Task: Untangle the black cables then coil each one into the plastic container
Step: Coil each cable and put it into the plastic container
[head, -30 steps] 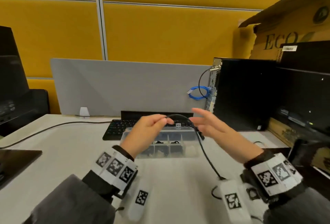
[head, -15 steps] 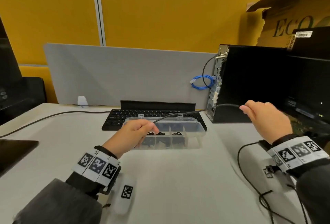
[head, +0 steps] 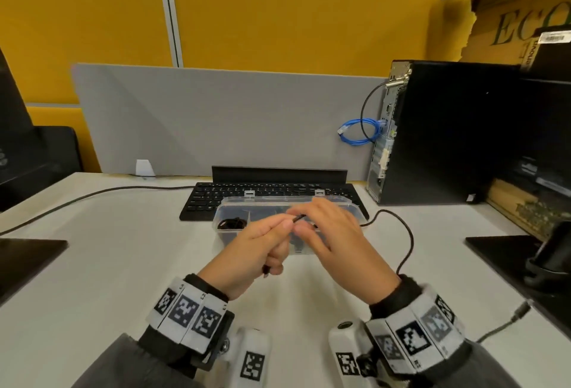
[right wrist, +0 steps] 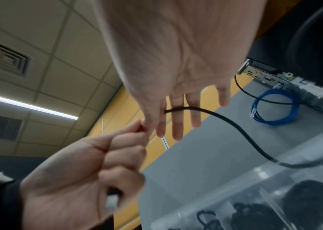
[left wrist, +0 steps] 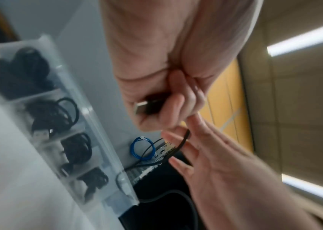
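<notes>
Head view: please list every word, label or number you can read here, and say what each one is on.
"ECO", cut off by the frame edge: green letters on the cardboard box.
"lenovo", sideways, partly visible: on the black box under it.
Barcode sticker: digits too small to read.
Keyboard keys: too blurred.
Wristband markers: square patterns, no text.

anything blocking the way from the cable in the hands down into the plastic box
Nothing visible does. The plastic container lies open just beyond the hands, lid off its top. The left hand grips the black cable; several compartments already hold coiled cables.
</notes>
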`<state>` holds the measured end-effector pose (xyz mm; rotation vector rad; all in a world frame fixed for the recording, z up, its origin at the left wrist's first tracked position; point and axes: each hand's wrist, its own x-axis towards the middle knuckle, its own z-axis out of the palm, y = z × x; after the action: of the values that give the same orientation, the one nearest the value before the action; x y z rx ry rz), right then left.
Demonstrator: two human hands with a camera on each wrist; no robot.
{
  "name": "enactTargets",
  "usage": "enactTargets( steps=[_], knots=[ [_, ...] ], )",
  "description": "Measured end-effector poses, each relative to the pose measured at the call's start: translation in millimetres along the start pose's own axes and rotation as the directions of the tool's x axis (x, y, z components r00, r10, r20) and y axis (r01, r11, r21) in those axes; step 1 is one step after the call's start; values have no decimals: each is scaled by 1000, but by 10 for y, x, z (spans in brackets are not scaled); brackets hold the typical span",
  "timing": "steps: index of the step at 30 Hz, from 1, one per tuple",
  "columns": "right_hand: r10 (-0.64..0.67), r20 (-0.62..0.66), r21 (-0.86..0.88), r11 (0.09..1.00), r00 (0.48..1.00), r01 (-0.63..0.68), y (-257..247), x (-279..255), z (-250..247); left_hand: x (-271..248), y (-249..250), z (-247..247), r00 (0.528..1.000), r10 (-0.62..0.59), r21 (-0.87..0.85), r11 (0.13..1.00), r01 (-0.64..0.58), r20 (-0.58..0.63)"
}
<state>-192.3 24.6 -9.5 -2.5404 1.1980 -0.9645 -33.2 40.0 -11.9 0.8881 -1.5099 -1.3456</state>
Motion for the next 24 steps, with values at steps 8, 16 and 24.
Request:
enactTargets(
  steps=[8, 16, 24],
  knots=[
    [111, -142, 268, 961, 984, -69, 34, 24, 90, -23, 73, -71, 994, 55, -544, 833, -96, -92],
    [-87, 362, -21, 995, 928, 102, -115, -104, 88, 2, 48, -207, 943, 164, -413, 867, -278, -290],
    [-167, -387, 66, 976, 907, 208, -13, -10, -72, -107, 86, -47, 988, -72, -16, 997, 74, 140]
  ],
)
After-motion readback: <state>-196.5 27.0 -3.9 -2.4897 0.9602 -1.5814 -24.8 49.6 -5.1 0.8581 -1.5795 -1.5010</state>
